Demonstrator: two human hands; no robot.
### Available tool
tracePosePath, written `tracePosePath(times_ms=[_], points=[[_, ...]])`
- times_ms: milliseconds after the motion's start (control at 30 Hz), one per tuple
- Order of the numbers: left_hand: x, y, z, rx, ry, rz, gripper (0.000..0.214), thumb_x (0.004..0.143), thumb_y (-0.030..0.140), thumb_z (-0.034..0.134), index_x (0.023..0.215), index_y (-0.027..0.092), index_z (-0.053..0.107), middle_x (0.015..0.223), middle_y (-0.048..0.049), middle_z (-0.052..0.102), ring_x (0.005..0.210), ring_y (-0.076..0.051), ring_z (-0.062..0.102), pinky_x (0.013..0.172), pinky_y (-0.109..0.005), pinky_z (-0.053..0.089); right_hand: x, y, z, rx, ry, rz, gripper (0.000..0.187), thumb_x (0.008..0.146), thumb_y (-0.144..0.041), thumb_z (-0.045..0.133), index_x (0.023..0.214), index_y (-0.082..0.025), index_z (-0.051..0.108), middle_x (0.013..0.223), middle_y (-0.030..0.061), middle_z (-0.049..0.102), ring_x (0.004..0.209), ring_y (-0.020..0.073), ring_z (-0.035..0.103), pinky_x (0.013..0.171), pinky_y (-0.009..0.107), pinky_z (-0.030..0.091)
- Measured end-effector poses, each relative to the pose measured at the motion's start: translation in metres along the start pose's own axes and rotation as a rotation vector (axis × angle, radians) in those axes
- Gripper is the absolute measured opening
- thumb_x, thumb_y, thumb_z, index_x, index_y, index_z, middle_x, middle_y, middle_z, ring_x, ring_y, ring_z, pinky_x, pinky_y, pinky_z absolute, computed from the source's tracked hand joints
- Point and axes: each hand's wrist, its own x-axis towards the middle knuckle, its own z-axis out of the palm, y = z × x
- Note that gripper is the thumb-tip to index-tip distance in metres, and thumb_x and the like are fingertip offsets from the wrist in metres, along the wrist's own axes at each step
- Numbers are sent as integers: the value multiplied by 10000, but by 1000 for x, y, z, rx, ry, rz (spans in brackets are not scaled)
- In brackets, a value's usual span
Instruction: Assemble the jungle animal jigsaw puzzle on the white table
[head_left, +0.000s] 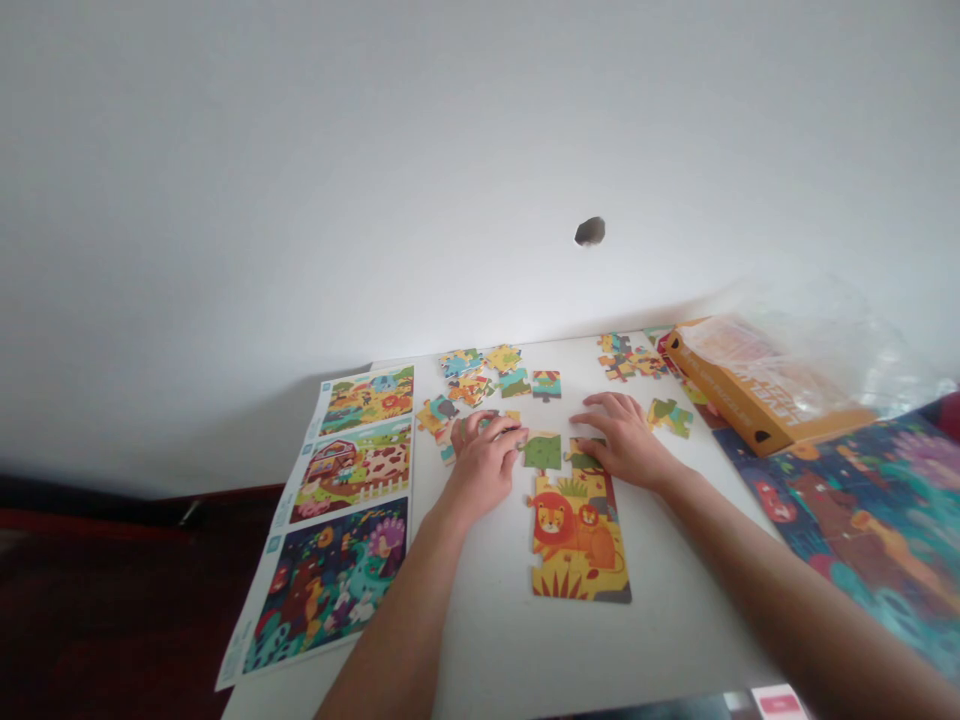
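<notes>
A partly joined puzzle section lies on the white table, showing two lions on yellow ground. Just above its upper left corner is a green puzzle piece. My left hand has its fingers curled, with thumb and index finger closed at that piece's left edge. My right hand rests palm down with fingers apart. Its thumb touches a yellow-green puzzle piece at the top of the lion section and covers part of it. Other pieces lie partly hidden under and behind my left hand.
Several loose pieces lie toward the wall, with another group at the back right and a green piece beside my right wrist. A picture sheet lies left. An orange box with clear plastic and a dark finished puzzle are right.
</notes>
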Motion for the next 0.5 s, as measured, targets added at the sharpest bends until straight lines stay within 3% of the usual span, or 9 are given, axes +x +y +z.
tracePosePath(times_ms=[200, 500], points=[[-1, 11, -3, -18, -96, 66, 294, 860, 239, 668, 1137, 321, 724, 1285, -2, 651, 1293, -326, 352, 1140, -613, 160, 0, -1, 0, 1, 2, 3, 286, 902, -357, 615, 1165, -285, 699, 1283, 117, 556, 1228, 312, 446, 1061, 519, 347], [2, 8, 3, -48, -9, 41, 424, 803, 331, 755, 1221, 331, 687, 1142, -44, 640, 1177, -291, 425, 1106, -504, 291, 0, -1, 1, 10, 8, 2, 275, 896, -336, 624, 1157, -288, 699, 1287, 112, 556, 1221, 310, 454, 1062, 523, 347]])
